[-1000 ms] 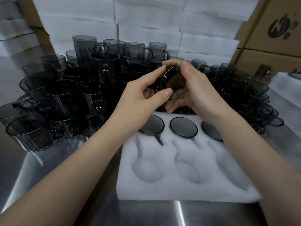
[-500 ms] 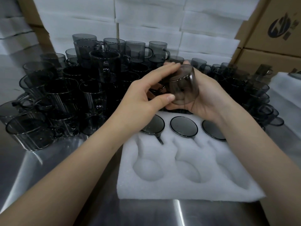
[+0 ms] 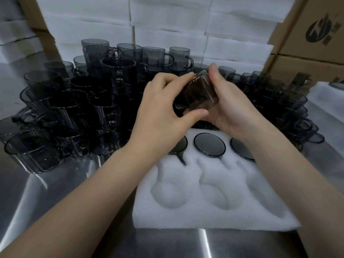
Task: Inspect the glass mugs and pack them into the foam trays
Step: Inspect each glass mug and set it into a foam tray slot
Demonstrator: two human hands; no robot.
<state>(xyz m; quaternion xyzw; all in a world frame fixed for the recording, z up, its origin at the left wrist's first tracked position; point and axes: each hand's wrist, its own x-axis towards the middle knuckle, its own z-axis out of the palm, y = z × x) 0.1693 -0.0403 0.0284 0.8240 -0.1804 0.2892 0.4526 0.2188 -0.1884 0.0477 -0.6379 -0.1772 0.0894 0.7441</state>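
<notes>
A smoky grey glass mug (image 3: pixel 200 94) lies tilted between both hands above the back of the white foam tray (image 3: pixel 210 218). My left hand (image 3: pixel 163 112) grips its left end with thumb below and fingers on top. My right hand (image 3: pixel 229 107) cradles it from the right, thumb on its upper edge. Three mugs sit upside down in the tray's back row, the middle one (image 3: pixel 209 146) fully visible. The front row of pockets (image 3: pixel 169 194) holds nothing.
A dense crowd of grey glass mugs (image 3: pixel 74 108) covers the steel table (image 3: pixel 55 192) behind and left of the tray, some stacked. More mugs (image 3: pixel 290 108) stand to the right. Foam sheets (image 3: pixel 167 21) are piled at the back, cardboard boxes (image 3: pixel 316 34) at the right.
The mug has been turned between my hands from base-toward-me to lying tilted on its side. My right thumb moved up onto its top edge. Both hands stayed above the tray's back row.
</notes>
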